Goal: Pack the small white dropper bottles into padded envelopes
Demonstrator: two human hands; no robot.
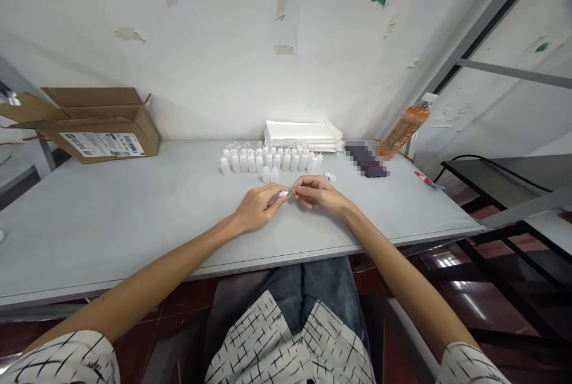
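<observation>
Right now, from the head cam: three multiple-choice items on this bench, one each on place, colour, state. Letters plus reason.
1. Where is the cardboard box?
A. Back left of the bench
B. Front right of the bench
C. On the floor

2. What colour are the small bottles in rows?
A. Orange
B. White
C. Green

3. What is the left hand doing?
A. Pinching a small white piece
B. Lying flat, empty
C. Gripping the box

1: A, it sits by the back wall at the left.
2: B, they all show white.
3: A, its fingertips close on the piece.
</observation>
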